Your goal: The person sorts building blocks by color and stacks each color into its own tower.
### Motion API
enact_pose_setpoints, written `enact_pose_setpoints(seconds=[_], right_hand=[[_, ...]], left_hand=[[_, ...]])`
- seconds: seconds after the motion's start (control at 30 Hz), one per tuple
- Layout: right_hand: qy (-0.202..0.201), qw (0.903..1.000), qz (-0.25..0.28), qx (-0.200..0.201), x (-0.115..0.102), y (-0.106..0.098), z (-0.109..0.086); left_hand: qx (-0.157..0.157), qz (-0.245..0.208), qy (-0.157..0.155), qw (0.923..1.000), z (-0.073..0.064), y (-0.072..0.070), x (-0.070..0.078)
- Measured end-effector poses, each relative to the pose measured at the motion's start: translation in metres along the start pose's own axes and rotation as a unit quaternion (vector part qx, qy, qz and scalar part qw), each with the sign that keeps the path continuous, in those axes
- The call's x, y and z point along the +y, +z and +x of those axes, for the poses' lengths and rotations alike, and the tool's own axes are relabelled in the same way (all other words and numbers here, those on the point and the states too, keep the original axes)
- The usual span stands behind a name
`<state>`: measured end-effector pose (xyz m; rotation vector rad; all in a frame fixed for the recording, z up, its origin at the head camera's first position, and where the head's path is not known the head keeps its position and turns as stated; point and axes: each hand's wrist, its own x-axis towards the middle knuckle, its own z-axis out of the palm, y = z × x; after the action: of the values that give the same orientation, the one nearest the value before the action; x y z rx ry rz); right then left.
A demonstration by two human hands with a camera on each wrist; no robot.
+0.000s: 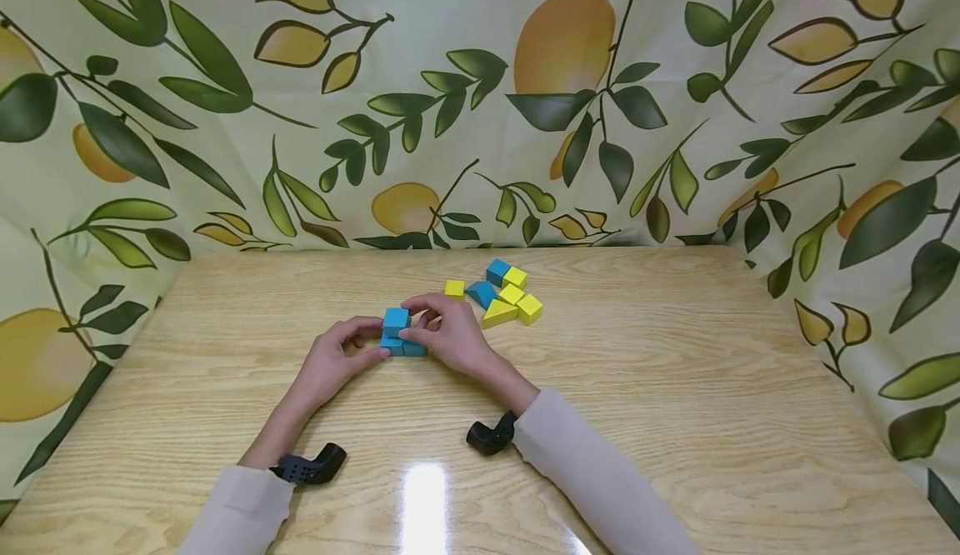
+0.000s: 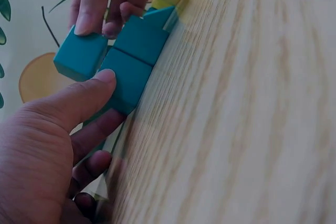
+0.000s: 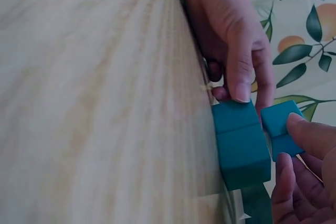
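Two blue blocks (image 1: 392, 346) stand side by side on the wooden table. My left hand (image 1: 330, 363) grips the left one, its thumb on the near face and its fingers around the side and back. Just above this pair is an upper blue block (image 1: 397, 322), which my right hand (image 1: 453, 334) pinches between thumb and fingers. In the right wrist view the upper blue block (image 3: 281, 117) shows a seam line across it, under my right thumb. The left wrist view shows a slim gap between the upper block (image 2: 80, 53) and the lower pair.
Behind my right hand lies a loose group of several yellow cubes (image 1: 529, 308), a yellow triangle (image 1: 500, 313), a blue arched piece (image 1: 481, 293) and a blue block (image 1: 498, 272). A single yellow block (image 1: 454, 288) sits left of them. A leaf-patterned cloth (image 1: 450, 122) hangs behind the table.
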<state>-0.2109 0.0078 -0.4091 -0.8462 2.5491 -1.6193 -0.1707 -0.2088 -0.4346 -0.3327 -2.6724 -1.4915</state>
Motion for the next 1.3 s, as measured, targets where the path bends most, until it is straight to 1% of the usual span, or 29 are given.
enact_pose_setpoints(seconds=[0.27,0.5,0.7,0.83,1.0,1.1,1.17,1.27,1.3], right_hand=[[0.0,0.9998,-0.02,0.004,0.0,0.003,-0.002],[0.002,0.9999,-0.014,-0.004,-0.001,0.005,-0.002],[-0.003,0.9999,-0.014,-0.004,0.0,0.006,-0.002],[-0.008,0.9997,-0.021,-0.004,0.001,0.006,-0.002],[-0.01,0.9993,-0.033,-0.016,0.0,0.004,-0.002],[-0.011,0.9989,-0.037,-0.026,0.0,0.002,-0.002],[-0.012,0.9987,-0.038,-0.031,0.001,0.001,-0.002],[-0.013,0.9985,-0.04,-0.035,0.003,0.001,-0.002],[-0.016,0.9984,-0.041,-0.035,0.003,0.001,-0.002]], left_hand=[[0.002,-0.001,-0.003,1.0,0.0,0.0,0.002],[0.002,-0.004,-0.011,0.9999,0.0,0.0,0.002],[0.002,-0.005,-0.007,1.0,0.0,0.001,0.001],[0.006,-0.01,0.003,0.9999,0.0,0.0,0.001],[0.023,-0.043,0.044,0.9978,0.0,0.0,-0.001],[0.032,-0.056,0.066,0.9958,-0.001,0.001,-0.002],[0.033,-0.054,0.072,0.9954,-0.003,0.0,0.007],[0.03,-0.054,0.071,0.9956,-0.006,-0.002,0.023],[0.029,-0.051,0.071,0.9957,-0.006,-0.002,0.023]])
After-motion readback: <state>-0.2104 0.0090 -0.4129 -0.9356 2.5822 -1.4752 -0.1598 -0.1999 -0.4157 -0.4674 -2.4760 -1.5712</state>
